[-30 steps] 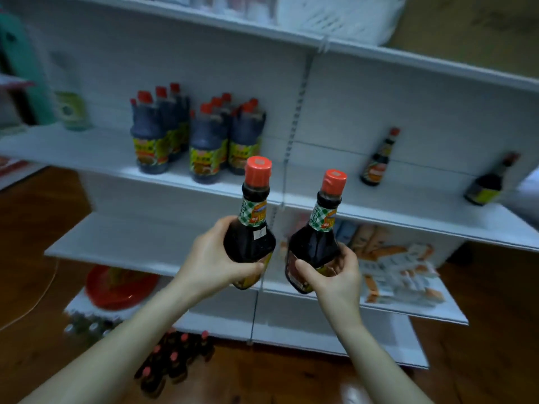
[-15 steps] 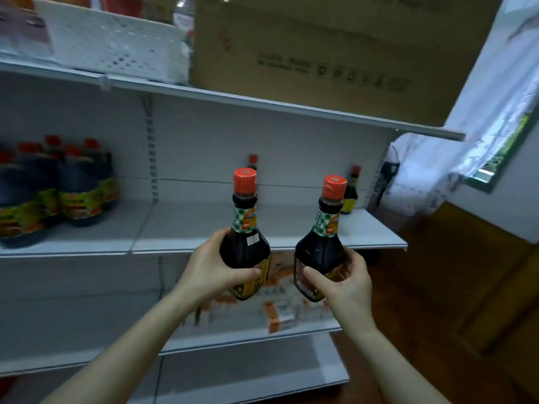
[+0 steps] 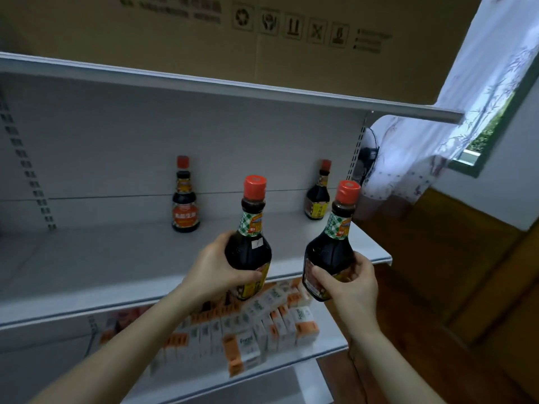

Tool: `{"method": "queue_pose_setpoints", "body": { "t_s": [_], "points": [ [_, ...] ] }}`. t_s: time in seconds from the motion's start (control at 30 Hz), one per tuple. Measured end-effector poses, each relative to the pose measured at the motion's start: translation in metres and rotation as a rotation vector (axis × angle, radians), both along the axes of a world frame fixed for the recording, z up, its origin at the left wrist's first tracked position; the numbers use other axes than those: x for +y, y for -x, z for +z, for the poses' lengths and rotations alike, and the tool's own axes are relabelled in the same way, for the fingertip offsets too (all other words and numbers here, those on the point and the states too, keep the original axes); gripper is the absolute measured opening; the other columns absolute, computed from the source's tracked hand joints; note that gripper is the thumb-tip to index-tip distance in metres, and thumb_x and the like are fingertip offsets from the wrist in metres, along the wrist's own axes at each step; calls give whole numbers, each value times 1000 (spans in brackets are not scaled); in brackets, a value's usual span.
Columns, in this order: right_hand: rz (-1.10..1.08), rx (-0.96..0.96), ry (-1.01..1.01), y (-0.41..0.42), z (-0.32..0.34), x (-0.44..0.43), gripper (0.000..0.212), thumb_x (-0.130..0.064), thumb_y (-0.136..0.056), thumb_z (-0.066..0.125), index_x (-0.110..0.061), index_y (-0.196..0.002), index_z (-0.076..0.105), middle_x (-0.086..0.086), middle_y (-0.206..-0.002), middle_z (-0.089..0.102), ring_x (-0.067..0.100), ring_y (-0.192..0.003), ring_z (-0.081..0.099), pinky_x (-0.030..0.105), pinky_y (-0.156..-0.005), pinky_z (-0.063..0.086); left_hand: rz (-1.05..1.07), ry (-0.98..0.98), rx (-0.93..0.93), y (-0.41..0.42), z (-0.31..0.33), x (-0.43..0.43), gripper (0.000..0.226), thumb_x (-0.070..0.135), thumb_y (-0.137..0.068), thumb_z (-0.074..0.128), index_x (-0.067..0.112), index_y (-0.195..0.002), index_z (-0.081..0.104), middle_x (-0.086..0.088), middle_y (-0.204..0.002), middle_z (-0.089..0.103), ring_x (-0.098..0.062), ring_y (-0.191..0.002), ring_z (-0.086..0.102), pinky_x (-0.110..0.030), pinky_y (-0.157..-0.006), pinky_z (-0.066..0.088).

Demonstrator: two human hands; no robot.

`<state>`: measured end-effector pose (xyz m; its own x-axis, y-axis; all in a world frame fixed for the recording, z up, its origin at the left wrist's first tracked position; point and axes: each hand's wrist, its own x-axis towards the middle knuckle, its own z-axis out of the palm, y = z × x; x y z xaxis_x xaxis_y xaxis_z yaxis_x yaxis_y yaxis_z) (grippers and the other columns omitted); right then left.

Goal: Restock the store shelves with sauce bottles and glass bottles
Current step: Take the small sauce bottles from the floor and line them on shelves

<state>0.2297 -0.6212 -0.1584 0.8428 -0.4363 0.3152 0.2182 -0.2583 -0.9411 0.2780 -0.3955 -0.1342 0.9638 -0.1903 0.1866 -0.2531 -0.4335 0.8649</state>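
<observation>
Two dark sauce bottles with orange caps are in the air, one in each of the hands. The left hand (image 3: 215, 266) is wrapped round the belly of the left sauce bottle (image 3: 248, 249). The right hand (image 3: 353, 287) is clamped low on the label of the right sauce bottle (image 3: 329, 252). The left bottle is upright and the right one leans slightly. They are near each other but apart, over the front edge of the middle shelf (image 3: 87, 258), and neither is set down yet.

The restocking looks barely begun. Only the back-left bottle (image 3: 185, 199) and the back-right bottle (image 3: 318, 196) stand on that shelf, well apart against the rear panel, with a wide bare board around them. The two held bottles are likely to go there next, and probably many more after them.

That makes four sauce bottles in view: two held and two shelved. Which of them, if any, count as the glass bottles I cannot tell. A crowd of small cartons (image 3: 262, 325), too many and too blurred to count, fills the lower shelf (image 3: 294, 360). One cardboard box (image 3: 175, 39) sits on the top shelf (image 3: 233, 88), and one curtain (image 3: 481, 97) hangs at the right.
</observation>
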Motion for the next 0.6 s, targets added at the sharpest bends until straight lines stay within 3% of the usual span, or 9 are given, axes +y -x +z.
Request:
{"method": "queue_pose_setpoints", "body": {
  "t_s": [0.13, 0.2, 0.3, 0.4, 0.47, 0.6],
  "points": [
    [-40, 12, -2, -56, -6, -22, 59, -9, -66, 81, -17, -111, 44, -15, -97, 51, -5, -86, 51, -2, -62, 41, -41, 3, 19, -61, -6, -27, 68, 19, -59, 85, 23, -114, 45, 14, -96, 55, -13, -94, 57, -24, -76, 46],
    [-55, 24, 1, -80, -11, -33, 58, -9, -66, 81, -17, -111, 44, -16, -96, 50, -6, -85, 50, -2, -61, 40, -54, -2, 37, -88, -12, -40, 70, 25, -54, 85, 25, -112, 45, 10, -97, 57, -14, -94, 57, -24, -76, 46],
    [-75, 47, 2, -112, -21, -48, 59, -10, -66, 81, -18, -111, 44, -7, -100, 50, 0, -88, 52, 4, -65, 41, -42, -20, 68, -120, -24, -57, 77, 49, -37, 72, 31, -107, 45, 14, -97, 59, -12, -93, 60, -22, -74, 49],
    [-72, 76, 5, -144, -33, -63, 61, -13, -66, 82, -18, -114, 44, -1, -106, 51, 13, -96, 52, 16, -76, 41, -7, -2, 115, -141, -32, -75, 70, 53, -34, 67, 40, -99, 44, 24, -92, 56, -1, -85, 58, -9, -65, 42],
    [-55, 98, 14, -165, -40, -75, 65, -16, -64, 83, -13, -118, 46, 1, -107, 53, 16, -97, 54, 20, -77, 43, 14, 30, 149, -152, -37, -88, 65, 54, -33, 67, 44, -93, 44, 26, -93, 56, 9, -84, 54, -9, -66, 41],
    [20, 129, 35, -204, -52, -103, 66, -32, -53, 85, -15, -109, 53, 1, -101, 62, 11, -88, 60, 8, -62, 44, 44, 48, 184, -172, -50, -110, 67, 53, -37, 69, 46, -97, 42, 27, -99, 54, 7, -90, 54, -7, -71, 40]
  ]
}}
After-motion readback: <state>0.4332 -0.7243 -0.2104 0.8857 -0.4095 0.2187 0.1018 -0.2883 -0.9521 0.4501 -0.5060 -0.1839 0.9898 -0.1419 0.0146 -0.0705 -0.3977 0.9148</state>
